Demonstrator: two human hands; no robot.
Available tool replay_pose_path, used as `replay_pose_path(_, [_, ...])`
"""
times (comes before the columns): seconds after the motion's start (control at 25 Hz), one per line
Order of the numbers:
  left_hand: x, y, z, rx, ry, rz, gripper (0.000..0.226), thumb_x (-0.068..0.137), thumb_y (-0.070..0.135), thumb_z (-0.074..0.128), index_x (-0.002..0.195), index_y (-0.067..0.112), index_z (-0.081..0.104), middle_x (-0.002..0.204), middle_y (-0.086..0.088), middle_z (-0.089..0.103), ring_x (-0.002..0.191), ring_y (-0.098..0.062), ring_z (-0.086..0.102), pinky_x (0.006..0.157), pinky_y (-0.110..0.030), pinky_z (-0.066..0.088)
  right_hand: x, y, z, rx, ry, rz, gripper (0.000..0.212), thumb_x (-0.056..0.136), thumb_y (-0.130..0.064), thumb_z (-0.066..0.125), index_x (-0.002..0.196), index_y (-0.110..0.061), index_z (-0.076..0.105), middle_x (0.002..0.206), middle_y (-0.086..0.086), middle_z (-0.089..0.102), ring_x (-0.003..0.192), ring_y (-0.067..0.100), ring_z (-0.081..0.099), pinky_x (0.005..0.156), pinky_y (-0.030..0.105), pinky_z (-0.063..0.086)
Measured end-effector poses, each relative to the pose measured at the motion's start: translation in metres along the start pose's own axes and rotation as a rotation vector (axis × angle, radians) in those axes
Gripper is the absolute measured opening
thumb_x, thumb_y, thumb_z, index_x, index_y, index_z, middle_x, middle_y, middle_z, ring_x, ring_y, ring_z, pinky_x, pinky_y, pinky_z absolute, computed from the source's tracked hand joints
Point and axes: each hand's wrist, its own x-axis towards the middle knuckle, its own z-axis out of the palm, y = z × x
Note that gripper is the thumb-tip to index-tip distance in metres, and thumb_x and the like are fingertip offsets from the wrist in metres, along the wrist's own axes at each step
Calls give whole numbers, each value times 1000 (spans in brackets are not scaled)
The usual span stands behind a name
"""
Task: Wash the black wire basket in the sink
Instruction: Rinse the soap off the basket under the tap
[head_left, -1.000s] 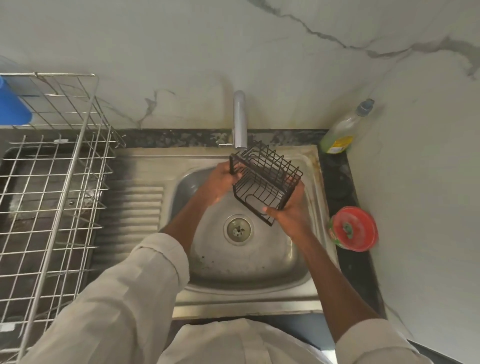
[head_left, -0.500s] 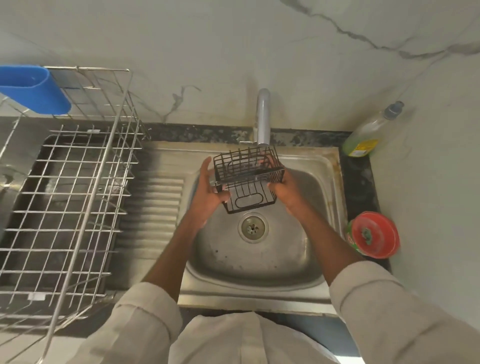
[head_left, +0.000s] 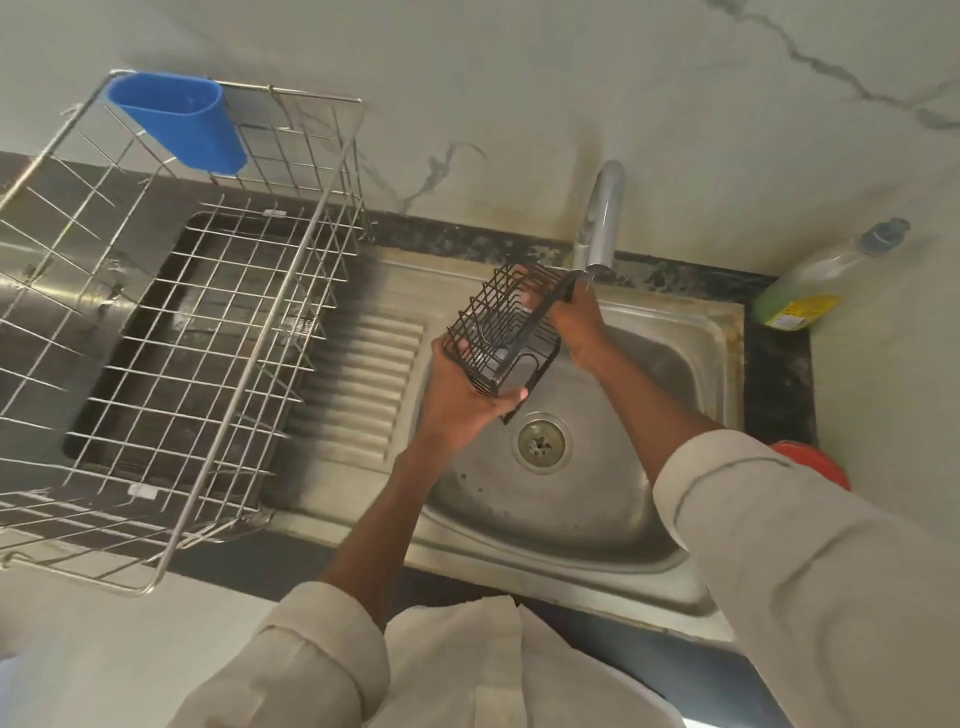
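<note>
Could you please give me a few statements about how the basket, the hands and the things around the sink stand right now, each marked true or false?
1. Both hands hold the black wire basket. True: the left hand grips its near end, the right hand its far end.
2. The basket rests on the sink floor. False: it is held up above the sink, near the tap.
3. A blue cup hangs on the steel dish rack. True.
4. The soap bottle stands left of the sink. False: it stands to the right.
5. A plug covers the drain. False: it is uncovered.
</note>
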Motion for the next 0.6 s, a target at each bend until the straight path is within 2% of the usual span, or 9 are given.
replay_pose_path(0.04, [-5,6,2,11,31,-12,103,56,41,103,129,32,31,128,12,56,112,4,58,95,-3,44,2,-3,2,7,-15,-34,30,83,-11,84,106,-26,71,111,-2,76,112,17,70,104,39,54])
replay_pose_path(0.08, [-9,12,2,15,60,-20,100,57,39,103,128,31,32,122,16,56,106,8,57,85,3,41,4,-7,3,7,-47,-62,34,83,-8,83,107,-29,73,113,-2,77,114,18,70,103,38,54])
replay_pose_path(0.12, [-13,14,2,10,85,-27,96,60,35,102,127,29,34,117,19,56,101,11,56,79,6,39,1,-15,4,2,-70,-80,36,84,-3,81,105,-32,74,110,-3,77,112,18,71,101,35,55])
replay_pose_path(0.2, [-13,13,-2,6,102,-41,89,64,29,100,125,28,36,114,20,56,96,7,57,74,5,40,-5,-24,3,-43,-86,-84,36,87,1,76,100,-32,74,102,-7,77,103,10,73,91,24,56])
replay_pose_path(0.28, [-9,14,-8,18,77,-46,85,65,28,98,125,31,37,113,22,57,99,2,59,76,1,40,-10,-23,-5,-50,-79,-67,27,91,-3,73,102,-27,75,97,-5,76,92,2,71,86,19,56])
replay_pose_path(0.36, [-4,17,-9,46,23,-25,85,65,27,96,128,33,38,119,20,59,107,-4,61,82,-6,40,-15,-15,-21,-35,-43,-28,23,96,-7,68,100,-27,78,100,-1,76,96,9,70,92,28,57])
replay_pose_path(0.48, [4,26,-3,28,-93,9,88,67,6,89,139,24,41,123,15,58,116,-7,59,88,-7,45,-25,-4,-49,0,13,2,27,96,-7,68,100,-31,79,107,-7,77,109,17,70,101,45,56])
replay_pose_path(0.56, [12,32,2,4,-180,35,90,70,-7,79,143,23,39,126,10,59,121,-14,60,103,-25,52,-36,0,-64,6,-21,11,42,91,1,69,117,-31,73,119,-7,74,115,20,68,103,49,55])
replay_pose_path(0.6, [15,35,5,-16,-235,45,90,72,-13,75,145,24,38,126,7,60,121,-16,61,106,-35,54,-45,2,-72,14,-52,26,59,87,8,69,129,-33,67,128,-6,70,118,21,66,102,48,55])
